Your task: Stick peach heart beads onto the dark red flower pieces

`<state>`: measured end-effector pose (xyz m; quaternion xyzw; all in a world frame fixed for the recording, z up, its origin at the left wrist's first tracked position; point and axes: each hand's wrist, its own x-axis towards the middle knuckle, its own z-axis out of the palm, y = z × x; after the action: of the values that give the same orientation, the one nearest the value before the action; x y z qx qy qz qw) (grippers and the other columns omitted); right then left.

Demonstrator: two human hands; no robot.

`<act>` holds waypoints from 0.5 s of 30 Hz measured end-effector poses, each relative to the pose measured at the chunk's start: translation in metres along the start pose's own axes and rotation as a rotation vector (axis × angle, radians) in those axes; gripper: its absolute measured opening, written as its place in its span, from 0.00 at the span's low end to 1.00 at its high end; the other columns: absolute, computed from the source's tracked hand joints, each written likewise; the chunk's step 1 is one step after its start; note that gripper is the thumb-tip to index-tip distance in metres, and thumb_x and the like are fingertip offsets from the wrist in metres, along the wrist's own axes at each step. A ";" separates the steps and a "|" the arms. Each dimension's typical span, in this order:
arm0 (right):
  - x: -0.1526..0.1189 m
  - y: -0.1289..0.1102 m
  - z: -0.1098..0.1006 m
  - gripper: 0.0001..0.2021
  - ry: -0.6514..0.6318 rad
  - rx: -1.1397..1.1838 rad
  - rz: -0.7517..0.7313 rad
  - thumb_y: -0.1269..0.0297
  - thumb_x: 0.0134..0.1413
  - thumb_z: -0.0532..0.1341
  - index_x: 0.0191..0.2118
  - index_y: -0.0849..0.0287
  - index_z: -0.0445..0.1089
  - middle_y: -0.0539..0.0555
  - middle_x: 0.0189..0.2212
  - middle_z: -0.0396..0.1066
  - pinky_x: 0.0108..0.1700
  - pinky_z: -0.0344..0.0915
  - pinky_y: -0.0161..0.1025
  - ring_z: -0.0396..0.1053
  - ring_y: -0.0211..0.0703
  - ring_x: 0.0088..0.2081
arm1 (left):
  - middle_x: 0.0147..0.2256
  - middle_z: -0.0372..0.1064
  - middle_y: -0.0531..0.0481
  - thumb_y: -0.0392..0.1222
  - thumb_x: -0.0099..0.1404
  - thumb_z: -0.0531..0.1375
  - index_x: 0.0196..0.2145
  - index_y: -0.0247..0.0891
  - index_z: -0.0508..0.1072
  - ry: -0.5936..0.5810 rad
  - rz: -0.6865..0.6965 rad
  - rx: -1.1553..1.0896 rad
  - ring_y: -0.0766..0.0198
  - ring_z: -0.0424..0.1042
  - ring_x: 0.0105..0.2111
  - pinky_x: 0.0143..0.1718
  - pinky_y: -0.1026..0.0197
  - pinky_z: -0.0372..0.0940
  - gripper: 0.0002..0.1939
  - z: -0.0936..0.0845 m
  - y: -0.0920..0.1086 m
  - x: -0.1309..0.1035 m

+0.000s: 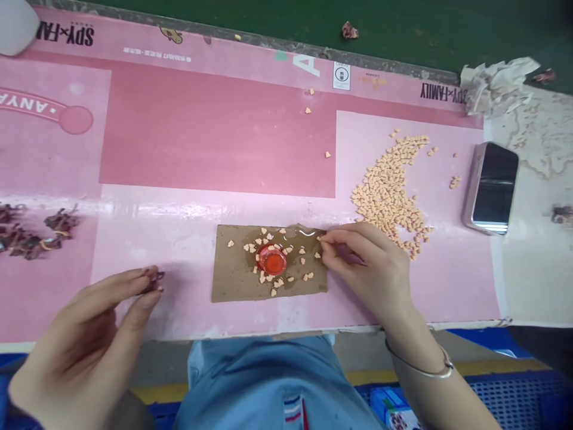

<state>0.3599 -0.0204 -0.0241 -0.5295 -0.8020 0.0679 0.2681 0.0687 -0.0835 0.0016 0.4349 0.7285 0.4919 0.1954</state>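
My left hand (pixel 101 325) pinches a small dark reddish-brown piece (pixel 153 280) between thumb and fingertips, left of a brown cardboard piece (pixel 233 278). At the cardboard's right edge my right hand (pixel 367 263) has its fingertips pinched at a tiny beige piece (pixel 319 238). A round red cap (pixel 272 261) sits mid-cardboard, with wet, shiny liquid and scattered beige pieces around it. Beyond my right hand spreads a large pile of beige pieces (pixel 387 191).
Dark reddish-brown pieces (pixel 27 239) lie at the far left. A phone (pixel 495 188) and crumpled tissue (pixel 496 86) are on the right. A white object (pixel 17 27) stands at the top left corner. Blue crates (pixel 505 394) show below the table edge.
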 end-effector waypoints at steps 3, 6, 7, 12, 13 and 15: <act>-0.001 0.002 -0.001 0.07 0.005 0.018 0.008 0.70 0.68 0.63 0.37 0.54 0.77 0.52 0.33 0.80 0.31 0.74 0.38 0.78 0.42 0.32 | 0.38 0.84 0.53 0.28 0.59 0.71 0.37 0.44 0.86 -0.116 0.065 -0.140 0.59 0.84 0.39 0.45 0.60 0.81 0.12 0.006 0.004 -0.006; -0.001 -0.002 -0.005 0.06 0.048 0.060 0.002 0.72 0.67 0.65 0.38 0.54 0.76 0.51 0.33 0.79 0.31 0.74 0.37 0.77 0.41 0.31 | 0.42 0.84 0.54 0.26 0.65 0.68 0.39 0.47 0.86 -0.337 0.108 -0.222 0.62 0.84 0.44 0.47 0.65 0.81 0.15 0.013 0.007 -0.012; -0.001 -0.005 -0.007 0.06 0.063 0.080 0.008 0.73 0.67 0.65 0.38 0.53 0.75 0.51 0.33 0.79 0.31 0.75 0.36 0.77 0.40 0.31 | 0.43 0.84 0.55 0.26 0.67 0.67 0.41 0.48 0.86 -0.403 0.098 -0.262 0.64 0.84 0.45 0.48 0.67 0.80 0.16 0.016 0.008 -0.015; 0.000 -0.037 -0.024 0.09 0.099 0.223 0.052 0.76 0.64 0.66 0.39 0.51 0.75 0.50 0.33 0.79 0.32 0.77 0.37 0.76 0.40 0.29 | 0.44 0.84 0.56 0.24 0.66 0.68 0.54 0.49 0.80 -0.509 0.032 -0.432 0.67 0.85 0.43 0.49 0.71 0.80 0.24 0.032 0.016 -0.030; 0.001 -0.045 -0.027 0.10 0.089 0.265 0.043 0.77 0.64 0.66 0.39 0.52 0.75 0.50 0.32 0.79 0.32 0.77 0.37 0.76 0.40 0.29 | 0.44 0.84 0.56 0.23 0.65 0.69 0.54 0.48 0.78 -0.485 0.047 -0.439 0.67 0.86 0.44 0.50 0.70 0.80 0.25 0.034 0.018 -0.032; 0.003 -0.059 -0.030 0.10 0.054 0.336 0.017 0.79 0.63 0.65 0.38 0.53 0.74 0.51 0.31 0.78 0.31 0.77 0.35 0.77 0.39 0.29 | 0.43 0.85 0.56 0.22 0.62 0.70 0.50 0.45 0.76 -0.451 0.128 -0.432 0.66 0.86 0.45 0.55 0.68 0.79 0.23 0.038 0.021 -0.033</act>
<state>0.3259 -0.0485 0.0257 -0.4856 -0.7672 0.1892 0.3739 0.1227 -0.0871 -0.0014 0.5265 0.5165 0.5377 0.4085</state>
